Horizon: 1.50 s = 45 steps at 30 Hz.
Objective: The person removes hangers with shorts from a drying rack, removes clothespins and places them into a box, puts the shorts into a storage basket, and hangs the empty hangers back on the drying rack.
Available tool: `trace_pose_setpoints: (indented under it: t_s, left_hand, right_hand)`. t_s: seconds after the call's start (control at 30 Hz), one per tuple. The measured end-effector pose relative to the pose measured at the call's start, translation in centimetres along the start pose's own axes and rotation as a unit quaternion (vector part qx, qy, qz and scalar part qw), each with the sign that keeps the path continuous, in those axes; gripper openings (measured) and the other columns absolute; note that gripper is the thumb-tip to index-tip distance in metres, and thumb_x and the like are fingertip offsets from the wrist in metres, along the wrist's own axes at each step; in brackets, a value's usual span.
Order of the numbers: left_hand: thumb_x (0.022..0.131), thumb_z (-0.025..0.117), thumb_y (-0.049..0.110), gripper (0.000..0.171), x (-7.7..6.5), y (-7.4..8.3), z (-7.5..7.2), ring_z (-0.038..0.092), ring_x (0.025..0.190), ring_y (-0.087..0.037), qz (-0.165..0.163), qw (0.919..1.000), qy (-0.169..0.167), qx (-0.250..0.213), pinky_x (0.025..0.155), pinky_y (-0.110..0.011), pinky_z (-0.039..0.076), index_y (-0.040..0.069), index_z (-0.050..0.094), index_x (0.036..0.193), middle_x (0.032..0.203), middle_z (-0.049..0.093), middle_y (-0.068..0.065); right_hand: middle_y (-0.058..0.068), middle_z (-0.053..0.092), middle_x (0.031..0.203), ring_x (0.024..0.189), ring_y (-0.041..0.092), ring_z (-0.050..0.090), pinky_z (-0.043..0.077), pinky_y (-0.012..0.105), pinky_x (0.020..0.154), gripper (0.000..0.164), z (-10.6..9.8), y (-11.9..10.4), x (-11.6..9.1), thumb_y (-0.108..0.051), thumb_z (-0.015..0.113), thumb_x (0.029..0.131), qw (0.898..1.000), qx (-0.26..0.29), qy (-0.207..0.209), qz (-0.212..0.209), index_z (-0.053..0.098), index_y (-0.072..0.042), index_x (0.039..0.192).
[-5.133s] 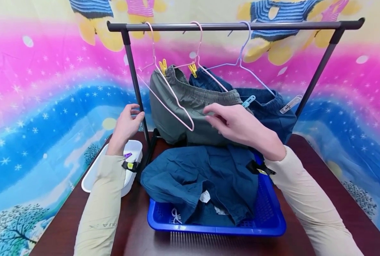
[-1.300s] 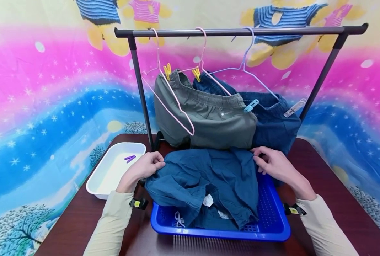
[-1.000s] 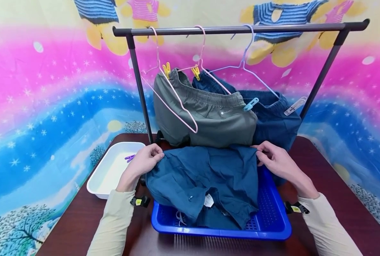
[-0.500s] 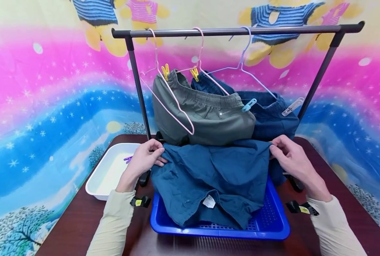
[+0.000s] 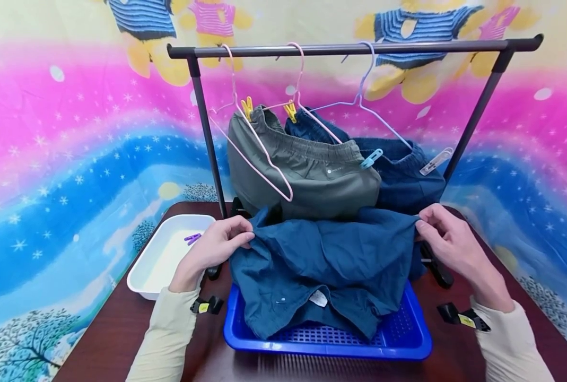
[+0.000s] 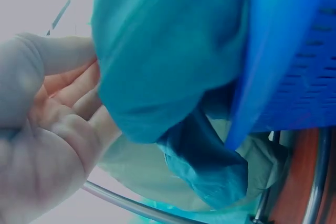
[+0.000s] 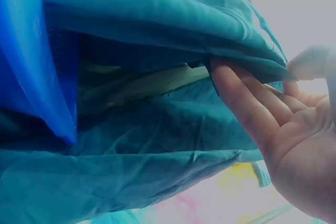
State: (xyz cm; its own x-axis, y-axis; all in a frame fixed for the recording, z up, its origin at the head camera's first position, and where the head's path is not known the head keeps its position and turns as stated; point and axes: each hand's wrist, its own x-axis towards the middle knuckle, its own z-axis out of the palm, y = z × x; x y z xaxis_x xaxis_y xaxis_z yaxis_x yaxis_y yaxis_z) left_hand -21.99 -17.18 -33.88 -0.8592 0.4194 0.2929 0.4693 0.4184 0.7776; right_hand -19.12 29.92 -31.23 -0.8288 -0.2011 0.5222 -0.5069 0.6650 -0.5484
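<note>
A pair of dark blue shorts (image 5: pixel 331 254) is spread over the blue plastic basket (image 5: pixel 331 350), with a white label (image 5: pixel 319 298) showing between the legs. My left hand (image 5: pixel 218 241) pinches the upper left corner of the cloth. At the opposite corner my right hand (image 5: pixel 450 239) pinches the edge between thumb and fingers and draws it out to the side. From the left wrist, the cloth (image 6: pixel 168 51) bunches at my fingertips beside the basket wall. In the right wrist view, some fingers (image 7: pixel 247 103) reach under the fold of the shorts.
Behind stands a black rack (image 5: pixel 331 50) with two pink hangers and a lilac one (image 5: pixel 383 122). Grey-green shorts (image 5: pixel 307 180) and navy shorts (image 5: pixel 407 180) hang there by clothespins. A white tray (image 5: pixel 145 260) holding purple clothespins (image 5: pixel 192 239) sits at left on the brown table.
Both hands came down from the rack to the shorts and took the two upper corners. My right hand has since moved right, stretching the cloth wider; its lower edge lifted off the basket's front.
</note>
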Motion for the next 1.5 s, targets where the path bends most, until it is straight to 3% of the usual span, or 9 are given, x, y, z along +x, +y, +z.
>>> trace_pose_setpoints:
  t_s: [0.2,0.37,0.67,0.93,1.13,1.37,1.5]
  left_hand:
    - [0.096,0.063,0.021,0.004,-1.0,1.0,-0.1,0.059,0.076,-0.014,0.020,0.9979,-0.032,0.053,0.070,-0.025,0.047,0.019,0.066,0.099,0.088,0.068,0.001]
    - [0.095,0.065,0.021,0.002,-1.8,2.3,0.1,0.059,0.077,-0.009,0.052,0.9947,-0.054,0.071,0.071,-0.025,0.049,0.022,0.065,0.097,0.088,0.066,0.007]
    - [0.098,0.060,0.031,0.005,-2.9,3.7,0.7,0.057,0.079,-0.005,0.095,0.9857,-0.104,0.092,0.073,-0.024,0.050,0.026,0.063,0.098,0.088,0.064,0.011]
    - [0.098,0.061,0.029,0.006,-4.1,4.6,1.0,0.057,0.080,-0.001,0.110,0.9742,-0.167,0.105,0.073,-0.020,0.052,0.026,0.065,0.100,0.091,0.064,0.013]
    - [0.097,0.062,0.026,0.004,-4.9,5.4,1.0,0.057,0.082,0.001,0.116,0.9696,-0.180,0.118,0.074,-0.019,0.052,0.025,0.065,0.100,0.091,0.064,0.014]
    - [0.100,0.058,0.026,0.005,-5.9,6.4,1.0,0.053,0.077,0.004,0.174,0.9524,-0.223,0.113,0.071,-0.015,0.049,0.024,0.062,0.098,0.087,0.062,0.013]
    - [0.101,0.055,0.022,0.006,-6.3,6.8,0.5,0.052,0.075,0.004,0.204,0.9412,-0.258,0.075,0.069,-0.014,0.048,0.021,0.061,0.099,0.084,0.062,0.006]
  right_hand:
    - [-0.016,0.063,0.086,0.076,-0.009,0.061,0.045,0.013,0.061,0.010,0.2,-0.6,-0.9,0.000,0.056,0.095,0.999,0.003,-0.009,-0.038,0.059,-0.010,0.098]
    - [-0.008,0.066,0.078,0.069,-0.002,0.058,0.041,0.018,0.051,0.023,0.4,-1.0,-1.6,0.007,0.059,0.090,0.996,0.007,-0.015,-0.082,0.059,-0.015,0.096]
    - [-0.011,0.060,0.072,0.062,-0.001,0.050,0.036,0.018,0.052,0.029,0.5,-1.5,-2.4,0.009,0.061,0.087,0.994,0.002,-0.043,-0.101,0.058,-0.020,0.095]
    - [-0.017,0.056,0.071,0.061,-0.004,0.051,0.038,0.012,0.051,0.034,1.2,-2.0,-3.1,0.009,0.064,0.086,0.986,0.007,-0.097,-0.135,0.056,-0.023,0.094]
    - [-0.021,0.048,0.071,0.059,-0.007,0.046,0.037,0.012,0.051,0.035,1.0,-2.4,-3.8,0.006,0.063,0.089,0.977,0.014,-0.155,-0.145,0.056,-0.028,0.097]
    - [-0.019,0.040,0.067,0.057,-0.012,0.036,0.035,0.013,0.052,0.033,0.3,-3.1,-4.6,0.003,0.061,0.092,0.960,0.026,-0.221,-0.168,0.053,-0.029,0.096]
    - [-0.016,0.041,0.066,0.057,-0.013,0.035,0.034,0.011,0.052,0.035,-0.2,-3.6,-4.8,0.005,0.060,0.092,0.953,0.037,-0.237,-0.187,0.055,-0.029,0.098]
